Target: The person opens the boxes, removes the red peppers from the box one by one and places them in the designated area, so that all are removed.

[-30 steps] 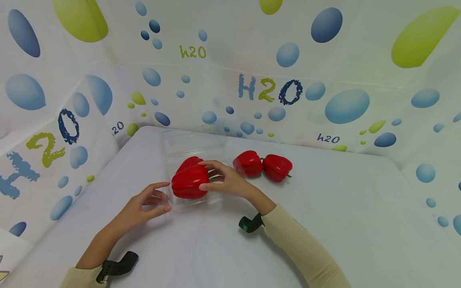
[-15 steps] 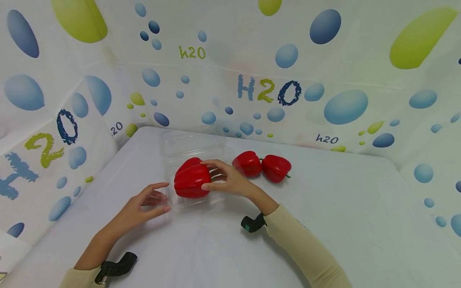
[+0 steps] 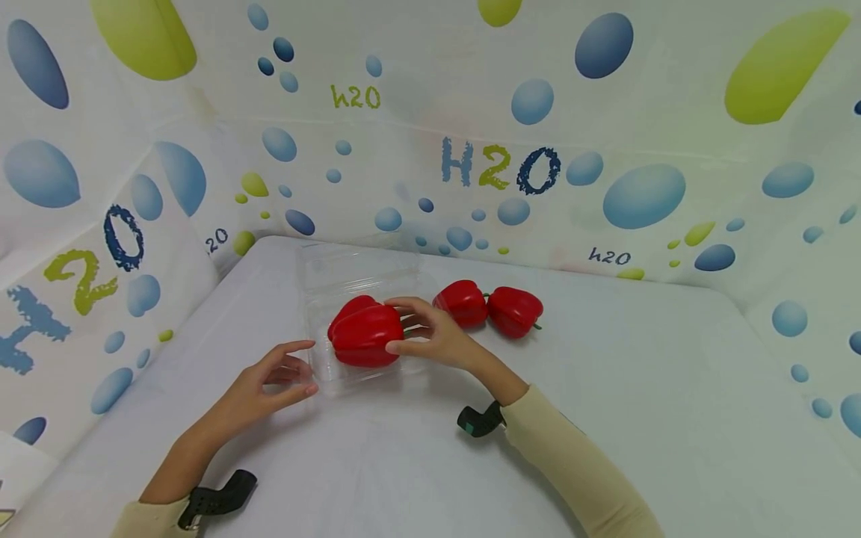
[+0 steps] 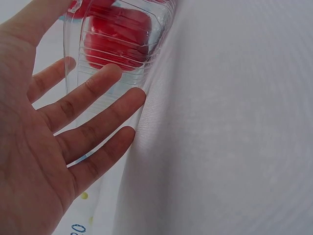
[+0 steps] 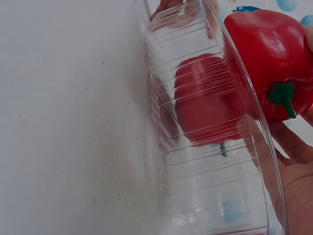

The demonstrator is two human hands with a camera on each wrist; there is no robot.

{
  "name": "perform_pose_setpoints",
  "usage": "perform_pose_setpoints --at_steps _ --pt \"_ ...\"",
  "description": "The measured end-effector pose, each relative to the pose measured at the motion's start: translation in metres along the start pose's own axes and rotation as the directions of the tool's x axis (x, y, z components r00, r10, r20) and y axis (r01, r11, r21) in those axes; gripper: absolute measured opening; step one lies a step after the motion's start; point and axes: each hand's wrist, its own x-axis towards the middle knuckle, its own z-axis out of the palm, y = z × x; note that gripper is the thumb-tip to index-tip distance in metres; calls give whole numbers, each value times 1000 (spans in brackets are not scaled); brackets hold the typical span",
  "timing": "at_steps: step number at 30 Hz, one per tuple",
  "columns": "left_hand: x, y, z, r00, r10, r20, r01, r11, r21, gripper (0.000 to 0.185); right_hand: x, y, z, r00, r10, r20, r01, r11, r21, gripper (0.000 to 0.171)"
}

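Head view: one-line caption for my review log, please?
Right hand holds a red bell pepper over a clear plastic container; left hand steadies its corner.

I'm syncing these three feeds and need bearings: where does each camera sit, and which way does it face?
Head: high, facing forward and down at the table; both forearms, left hand, right hand show.
Left wrist: low, along the open palm toward the clear container.
Right wrist: low beside the container wall; fingers show gripping a red pepper.
All three share container and pepper.
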Motion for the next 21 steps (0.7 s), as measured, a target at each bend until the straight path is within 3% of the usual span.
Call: perform_pose_setpoints --at_steps 14,21 --pt "-1 -4 1 999 43 -19 -43 999 -14 60 -12 -4 -8 1000 -5 3 5 999 32 62" --pt "-1 -2 0 1000 0 -1 0 1000 -9 61 -18 -2 -13 1000 -16 17 15 999 39 61"
